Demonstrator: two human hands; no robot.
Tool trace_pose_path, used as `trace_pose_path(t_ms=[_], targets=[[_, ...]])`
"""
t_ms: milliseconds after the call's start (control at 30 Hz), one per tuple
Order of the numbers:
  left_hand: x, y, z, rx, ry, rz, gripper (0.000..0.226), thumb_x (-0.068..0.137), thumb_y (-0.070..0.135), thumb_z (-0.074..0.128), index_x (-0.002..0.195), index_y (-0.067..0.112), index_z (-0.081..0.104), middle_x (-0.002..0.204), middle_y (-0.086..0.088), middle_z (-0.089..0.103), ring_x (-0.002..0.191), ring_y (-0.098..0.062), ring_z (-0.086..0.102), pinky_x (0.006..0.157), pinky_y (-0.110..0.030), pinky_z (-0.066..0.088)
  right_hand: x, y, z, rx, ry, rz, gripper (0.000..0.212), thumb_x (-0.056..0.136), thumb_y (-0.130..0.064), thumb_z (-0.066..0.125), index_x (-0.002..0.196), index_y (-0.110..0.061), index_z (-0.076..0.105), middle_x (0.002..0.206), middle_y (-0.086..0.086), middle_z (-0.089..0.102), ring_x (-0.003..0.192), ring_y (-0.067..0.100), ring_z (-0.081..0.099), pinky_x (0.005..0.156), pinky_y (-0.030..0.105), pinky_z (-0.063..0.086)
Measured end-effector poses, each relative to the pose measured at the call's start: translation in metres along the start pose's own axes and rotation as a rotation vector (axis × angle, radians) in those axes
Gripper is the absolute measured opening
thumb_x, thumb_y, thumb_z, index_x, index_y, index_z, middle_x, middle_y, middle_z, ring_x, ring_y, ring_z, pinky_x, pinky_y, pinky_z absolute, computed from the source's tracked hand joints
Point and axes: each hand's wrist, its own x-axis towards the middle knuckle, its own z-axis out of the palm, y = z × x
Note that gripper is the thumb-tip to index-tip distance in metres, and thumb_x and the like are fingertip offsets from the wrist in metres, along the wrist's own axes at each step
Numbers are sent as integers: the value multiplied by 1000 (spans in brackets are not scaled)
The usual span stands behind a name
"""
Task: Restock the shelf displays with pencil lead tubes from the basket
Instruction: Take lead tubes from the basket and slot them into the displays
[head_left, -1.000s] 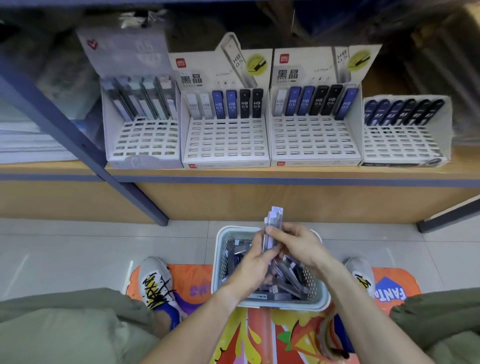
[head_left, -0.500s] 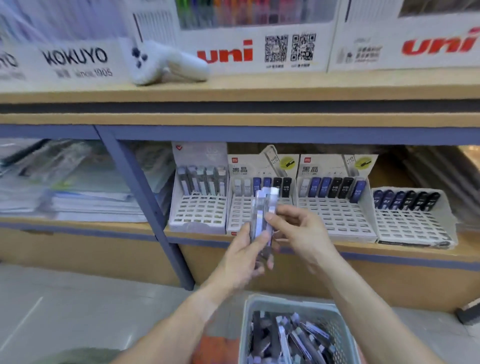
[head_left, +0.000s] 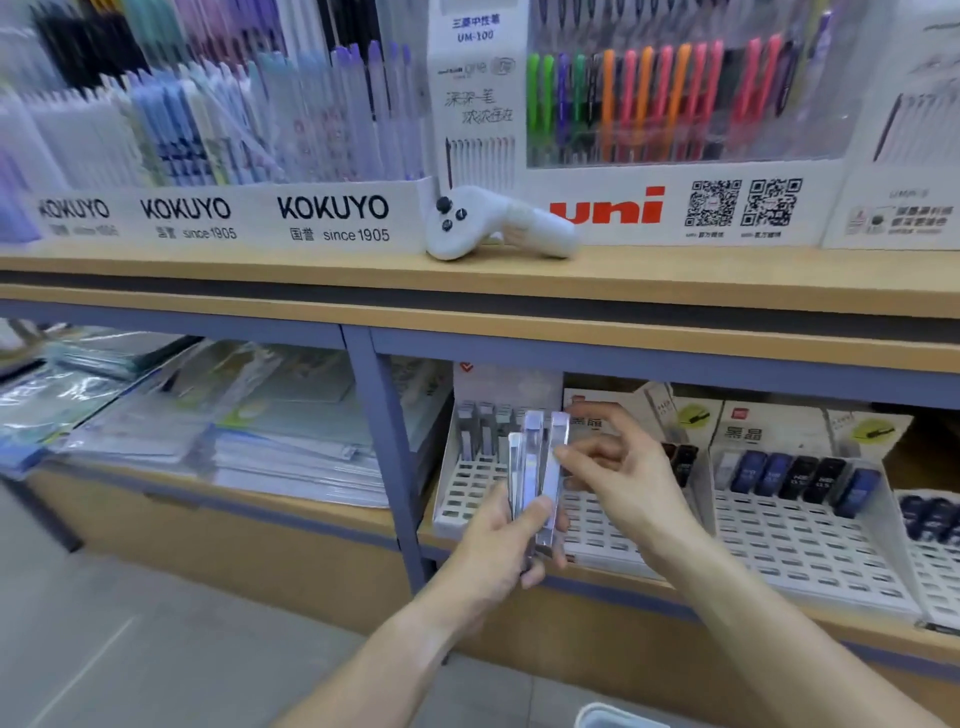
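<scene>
My left hand (head_left: 496, 553) grips a bundle of clear and lavender pencil lead tubes (head_left: 535, 467), held upright in front of the lower shelf. My right hand (head_left: 623, 478) pinches the rightmost tube near its top with thumb and forefinger, the other fingers spread. Behind the hands stand white slotted display boxes: the left one (head_left: 467, 499) has grey tubes in its back row, the second (head_left: 597, 530) is partly hidden, and the third (head_left: 795, 535) holds blue and black tubes. Only a rim of the basket (head_left: 618, 717) shows at the bottom edge.
A fourth display (head_left: 930, 561) sits at the far right. A blue upright post (head_left: 384, 441) divides the lower shelf; stacked plastic sleeves (head_left: 208, 415) lie left of it. On the upper shelf a white controller (head_left: 498, 223) rests before pen displays.
The view has tilted up from the basket to the shelves. Both hands have lifted the tube bundle out of the basket to the height of the display boxes.
</scene>
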Motion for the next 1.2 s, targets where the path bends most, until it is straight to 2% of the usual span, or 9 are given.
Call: trace_pose_path(t_ms=[133, 300, 467, 500, 567, 667, 867, 1100, 1200], targets=[[2, -19, -22, -11, 60, -96, 25, 108, 26, 51, 130, 17, 46, 103, -10, 74, 71, -25, 68, 43, -24, 35, 10, 18, 12, -39, 67, 27, 32, 88, -13, 77, 110, -31, 63, 80, 4, 75, 81, 24, 74, 79, 38, 62], [8, -43, -49, 13, 264, -255, 31, 107, 25, 53, 127, 3, 44, 76, -3, 58, 50, -15, 51, 41, -25, 33, 36, 32, 24, -144, 273, -145, 31, 90, -13, 74, 105, -34, 56, 83, -3, 75, 83, 9, 71, 79, 43, 60], [16, -45, -54, -117, 342, -339, 39, 103, 21, 59, 138, 10, 45, 64, 1, 48, 46, -14, 36, 39, -23, 24, 59, 36, 49, -356, 188, -351, 29, 93, -13, 70, 107, -31, 52, 91, -13, 70, 85, 0, 68, 77, 28, 58], [17, -45, -54, -149, 336, -351, 33, 102, 20, 59, 132, 12, 47, 62, 1, 48, 45, -14, 35, 39, -22, 22, 63, 37, 54, -401, 157, -368, 28, 94, -15, 69, 109, -32, 52, 90, -13, 70, 84, 1, 68, 77, 27, 58], [19, -42, -53, -200, 328, -376, 19, 101, 19, 58, 115, 9, 50, 60, 1, 47, 42, -14, 32, 39, -20, 19, 71, 41, 62, -511, 101, -396, 26, 96, -19, 68, 112, -31, 52, 90, -13, 69, 81, 6, 69, 75, 29, 59], [20, -36, -53, -259, 309, -386, 13, 100, 21, 51, 106, 10, 56, 59, 1, 47, 41, -14, 32, 41, -20, 17, 79, 47, 71, -620, 34, -435, 26, 97, -19, 66, 115, -28, 50, 92, -6, 70, 81, 16, 70, 74, 37, 61], [24, -36, -62, -322, 323, -354, 24, 102, 22, 40, 107, 8, 58, 60, -1, 48, 41, -15, 36, 39, -20, 22, 84, 58, 78, -681, -23, -446, 30, 96, -18, 65, 117, -31, 48, 96, -4, 72, 84, 20, 70, 73, 44, 60], [27, -39, -70, -264, 362, -318, 23, 103, 19, 50, 116, 3, 59, 66, -6, 55, 45, -19, 45, 39, -22, 24, 90, 57, 76, -736, -8, -450, 29, 96, -18, 66, 115, -31, 49, 98, -1, 74, 87, 22, 71, 74, 42, 60], [27, -40, -70, -228, 357, -306, 21, 103, 18, 53, 120, 5, 57, 73, -9, 59, 49, -22, 50, 37, -23, 25, 96, 56, 79, -858, 11, -523, 23, 93, -15, 68, 112, -23, 59, 104, 3, 68, 84, 25, 68, 69, 40, 58]])
